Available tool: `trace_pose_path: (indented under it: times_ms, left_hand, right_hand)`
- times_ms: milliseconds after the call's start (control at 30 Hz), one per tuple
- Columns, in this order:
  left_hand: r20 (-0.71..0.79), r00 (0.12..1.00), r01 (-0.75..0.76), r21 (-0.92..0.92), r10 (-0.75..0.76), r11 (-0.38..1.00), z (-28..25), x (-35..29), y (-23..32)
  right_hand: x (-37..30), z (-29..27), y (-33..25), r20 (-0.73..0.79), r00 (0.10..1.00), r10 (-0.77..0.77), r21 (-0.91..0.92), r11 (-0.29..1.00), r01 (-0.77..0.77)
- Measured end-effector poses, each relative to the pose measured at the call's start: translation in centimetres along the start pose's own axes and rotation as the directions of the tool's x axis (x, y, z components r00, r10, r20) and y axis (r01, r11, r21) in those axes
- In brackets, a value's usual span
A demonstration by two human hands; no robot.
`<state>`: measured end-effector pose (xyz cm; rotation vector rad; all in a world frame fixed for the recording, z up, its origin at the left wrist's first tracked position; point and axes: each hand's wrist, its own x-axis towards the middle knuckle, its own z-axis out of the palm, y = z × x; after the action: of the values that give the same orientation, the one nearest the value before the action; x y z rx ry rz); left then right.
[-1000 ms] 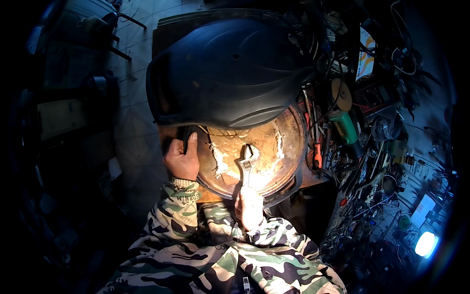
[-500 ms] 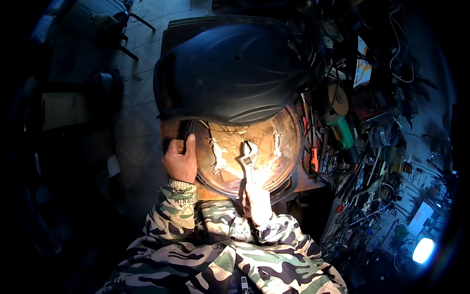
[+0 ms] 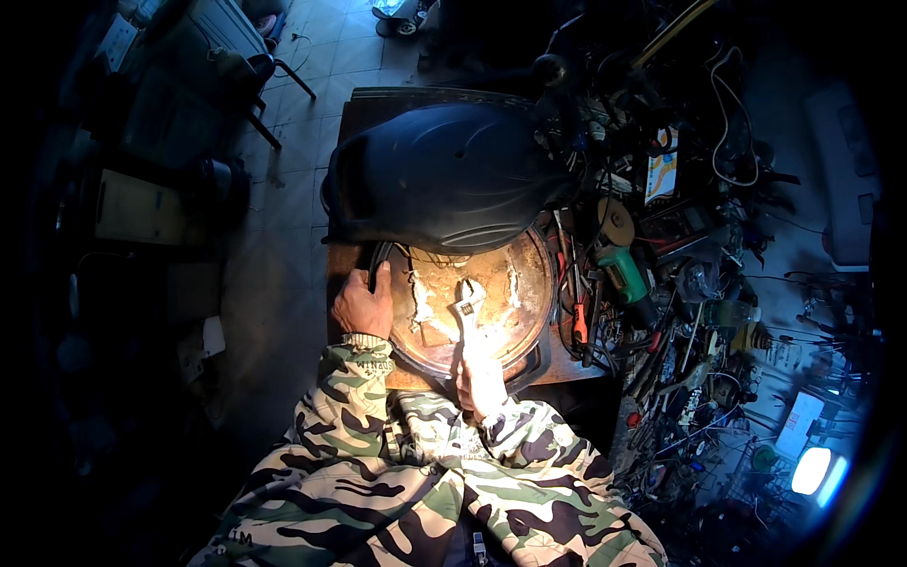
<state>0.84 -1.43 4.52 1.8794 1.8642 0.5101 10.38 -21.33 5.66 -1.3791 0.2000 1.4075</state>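
A round, shallow metal pan [image 3: 436, 356] with a rusty brown inside lies in front of me, brightly lit. Whitish, crusty strips [image 3: 420, 298] run along its inside. My left hand [image 3: 364, 307] grips the pan's left rim, thumb on top and fingers curled at the outer side. In my right hand [image 3: 482, 381] is a silver adjustable wrench [image 3: 470, 307], held by its handle, its jaws pointing away from me over the pan's middle. Whether the jaws touch the surface I cannot tell. A large black molded plastic shell [image 3: 435, 175] covers the pan's far part.
The pan rests on a brown wooden table [image 3: 567, 370]. Right of it lie a screwdriver with a red-orange handle [image 3: 579, 323], a green angle grinder [image 3: 624, 274] and a dense clutter of tools and cables. A glowing lamp [image 3: 812, 470] stands at lower right; stool legs [image 3: 269, 104] show at upper left.
The whole view has shifted, so the table and pan sit slightly lower and more of the far floor shows. Both hands keep their holds on the pan rim and the wrench.
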Motion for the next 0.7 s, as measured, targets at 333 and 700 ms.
trace_pose_path:
  times_ms: [333, 700]
  left_hand:
    - [-0.014, 0.999, 0.035, 0.027, -0.035, 0.999, 1.4, 0.5, 0.6]
    - [0.003, 0.993, 0.116, 0.034, -0.116, 0.993, 0.6, 0.4, 0.3]
  right_hand:
    - [0.3, -0.3, 0.2, 0.004, 1.0, 0.014, -0.019, 1.0, -0.014]
    - [-0.4, 1.4, 0.5, 0.008, 0.997, 0.077, 0.064, 0.995, -0.077]
